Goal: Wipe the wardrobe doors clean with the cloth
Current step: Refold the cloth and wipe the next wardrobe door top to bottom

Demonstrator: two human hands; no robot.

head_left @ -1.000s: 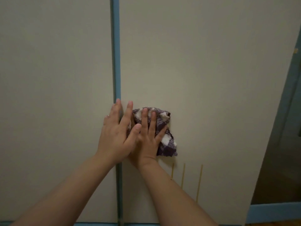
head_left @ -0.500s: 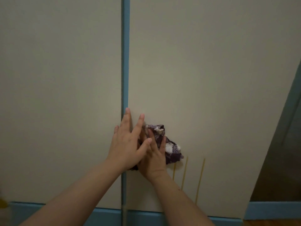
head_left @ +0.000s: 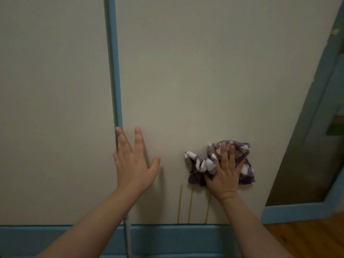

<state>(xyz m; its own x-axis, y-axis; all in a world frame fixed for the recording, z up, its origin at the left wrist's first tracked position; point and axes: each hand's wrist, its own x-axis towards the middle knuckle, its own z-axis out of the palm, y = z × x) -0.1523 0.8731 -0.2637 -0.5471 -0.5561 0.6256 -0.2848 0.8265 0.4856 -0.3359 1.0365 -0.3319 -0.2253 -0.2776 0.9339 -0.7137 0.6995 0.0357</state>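
Observation:
Two pale beige wardrobe doors fill the view: the left door (head_left: 54,108) and the right door (head_left: 204,81), split by a blue vertical strip (head_left: 114,71). My right hand (head_left: 224,172) presses a crumpled purple-and-white checked cloth (head_left: 202,162) flat against the lower part of the right door. My left hand (head_left: 135,161) lies open against the right door, fingers spread, beside the blue strip. It holds nothing and is well apart from the cloth.
A blue base board (head_left: 167,237) runs under the doors. Three thin yellow lines (head_left: 189,207) mark the door just below the cloth. At the right, a blue-framed panel (head_left: 316,127) angles away, with wooden floor (head_left: 307,239) below it.
My right hand has slid the cloth to the right, away from my left hand, which stayed by the blue strip. The view has dropped, showing the base board and floor.

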